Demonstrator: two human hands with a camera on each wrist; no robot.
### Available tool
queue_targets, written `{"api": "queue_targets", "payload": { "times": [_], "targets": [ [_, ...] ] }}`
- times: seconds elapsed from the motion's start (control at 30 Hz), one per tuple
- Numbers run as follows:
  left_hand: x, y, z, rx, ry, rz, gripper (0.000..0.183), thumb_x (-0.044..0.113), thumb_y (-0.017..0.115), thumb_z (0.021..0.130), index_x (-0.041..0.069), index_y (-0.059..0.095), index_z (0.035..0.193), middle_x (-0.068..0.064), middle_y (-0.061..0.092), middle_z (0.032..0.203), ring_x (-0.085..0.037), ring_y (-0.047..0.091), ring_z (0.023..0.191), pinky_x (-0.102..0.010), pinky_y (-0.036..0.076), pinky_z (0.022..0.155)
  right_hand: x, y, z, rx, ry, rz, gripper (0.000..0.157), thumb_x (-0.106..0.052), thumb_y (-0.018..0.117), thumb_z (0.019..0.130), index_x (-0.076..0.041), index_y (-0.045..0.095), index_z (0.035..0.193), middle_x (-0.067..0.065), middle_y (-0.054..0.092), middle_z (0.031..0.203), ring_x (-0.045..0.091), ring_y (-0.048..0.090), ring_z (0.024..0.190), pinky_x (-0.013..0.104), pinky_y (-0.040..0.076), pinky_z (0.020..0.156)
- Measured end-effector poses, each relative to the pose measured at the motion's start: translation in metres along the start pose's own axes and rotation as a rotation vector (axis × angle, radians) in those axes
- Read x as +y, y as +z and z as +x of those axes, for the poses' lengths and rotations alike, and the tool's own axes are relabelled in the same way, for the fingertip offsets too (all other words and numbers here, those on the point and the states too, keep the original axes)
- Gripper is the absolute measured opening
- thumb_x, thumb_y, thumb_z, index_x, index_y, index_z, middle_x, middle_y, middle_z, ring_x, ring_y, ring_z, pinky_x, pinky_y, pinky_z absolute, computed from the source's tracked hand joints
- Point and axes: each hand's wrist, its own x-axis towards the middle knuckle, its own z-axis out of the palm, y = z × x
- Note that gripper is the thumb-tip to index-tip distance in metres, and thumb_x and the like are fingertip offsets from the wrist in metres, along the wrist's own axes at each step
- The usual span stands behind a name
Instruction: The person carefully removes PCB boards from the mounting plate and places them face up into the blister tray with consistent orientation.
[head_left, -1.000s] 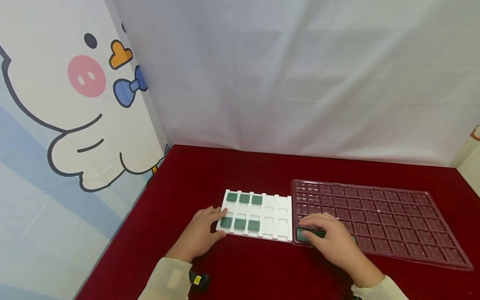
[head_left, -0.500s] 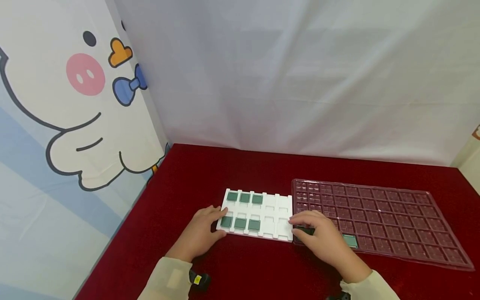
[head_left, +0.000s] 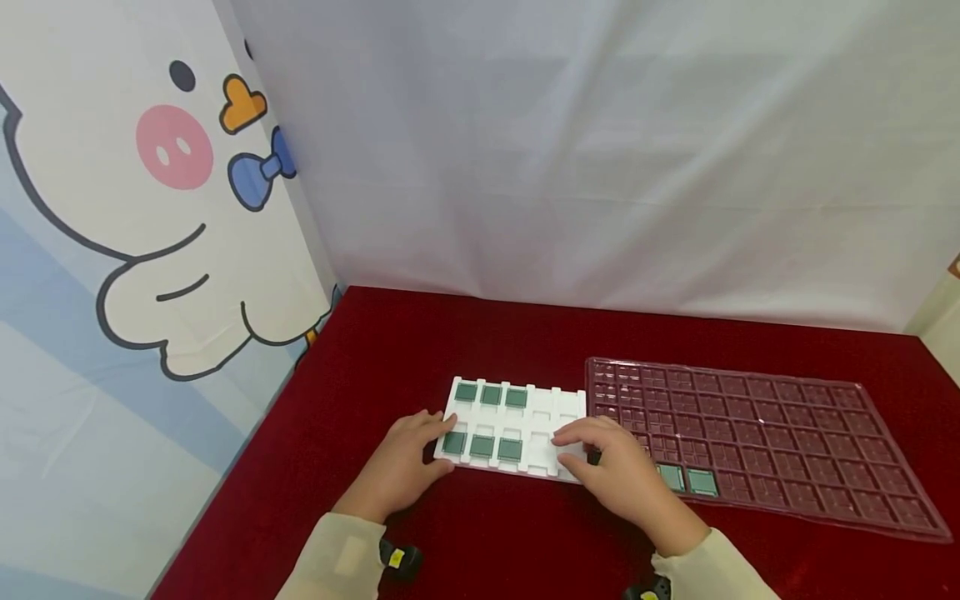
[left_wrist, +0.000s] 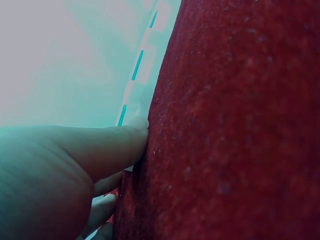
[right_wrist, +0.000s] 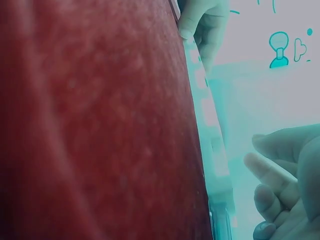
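Note:
A white tray (head_left: 542, 452) with two rows of slots bears several green square chips (head_left: 514, 397) in its left part. My left hand (head_left: 405, 462) grips its left end, thumb by the front corner and forefinger on the left edge; in the left wrist view the thumb (left_wrist: 110, 145) lies along the edge. My right hand (head_left: 611, 467) is over the tray's right end, thumb and forefinger bent toward each other with a small gap. I cannot tell whether a chip is between them. Beside it lies a translucent purple tray (head_left: 787, 442) with green chips (head_left: 702, 482) in its front row.
Both trays lie flat on a dark red cloth (head_left: 480, 533), their short ends side by side. A pale curtain (head_left: 600, 167) hangs behind the table, and a cartoon-printed sheet (head_left: 90, 433) stands along the left side.
My right hand has moved left from the purple tray's front corner to over the white tray's right end, uncovering green chips in the purple tray. The left hand has stayed in place.

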Motion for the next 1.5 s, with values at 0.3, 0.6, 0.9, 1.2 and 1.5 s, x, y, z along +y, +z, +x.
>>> {"api": "queue_targets", "payload": {
  "times": [0.3, 0.6, 0.9, 1.2, 1.5],
  "targets": [
    [0.001, 0.0, 0.0, 0.001, 0.007, -0.002, 0.066, 0.021, 0.08, 0.092, 0.021, 0.055, 0.152, -0.005, 0.047, 0.158, -0.033, 0.033, 0.148, -0.053, 0.037, 0.116, -0.004, 0.01, 0.008, 0.004, -0.017, 0.028, 0.019, -0.007, 0.082, 0.088, -0.019, 0.08, 0.102, -0.008, 0.073, 0.109, 0.014, 0.06, 0.092, 0.037, 0.051, 0.081],
    [-0.001, 0.0, -0.001, -0.006, -0.015, -0.01, 0.066, 0.022, 0.08, 0.092, 0.023, 0.054, 0.153, -0.004, 0.046, 0.159, -0.032, 0.032, 0.149, -0.053, 0.036, 0.116, -0.006, 0.018, 0.013, -0.006, -0.044, 0.052, 0.02, -0.007, 0.081, 0.088, -0.021, 0.08, 0.101, -0.01, 0.072, 0.108, 0.012, 0.058, 0.09, 0.035, 0.05, 0.079],
    [0.0, 0.0, 0.0, -0.003, 0.005, -0.008, 0.066, 0.022, 0.08, 0.092, 0.022, 0.054, 0.152, -0.004, 0.047, 0.158, -0.032, 0.032, 0.149, -0.052, 0.036, 0.117, -0.007, 0.027, 0.016, -0.037, -0.068, 0.091, 0.016, -0.008, 0.08, 0.089, -0.019, 0.079, 0.102, -0.008, 0.071, 0.11, 0.014, 0.061, 0.095, 0.035, 0.053, 0.083],
    [-0.001, 0.0, 0.0, 0.008, 0.007, -0.002, 0.064, 0.023, 0.08, 0.092, 0.021, 0.055, 0.152, -0.003, 0.047, 0.158, -0.031, 0.032, 0.15, -0.052, 0.035, 0.117, -0.01, 0.032, 0.019, -0.069, -0.072, 0.087, 0.016, -0.01, 0.078, 0.092, -0.019, 0.078, 0.105, -0.008, 0.07, 0.114, 0.016, 0.061, 0.103, 0.037, 0.053, 0.088],
    [0.0, 0.0, -0.001, 0.001, -0.001, -0.015, 0.064, 0.022, 0.08, 0.092, 0.022, 0.055, 0.152, -0.003, 0.047, 0.158, -0.031, 0.032, 0.15, -0.052, 0.035, 0.117, -0.012, 0.039, 0.021, -0.077, -0.082, 0.062, 0.018, -0.01, 0.078, 0.091, -0.021, 0.078, 0.106, -0.01, 0.07, 0.115, 0.016, 0.061, 0.105, 0.038, 0.053, 0.09]
  ]
}}
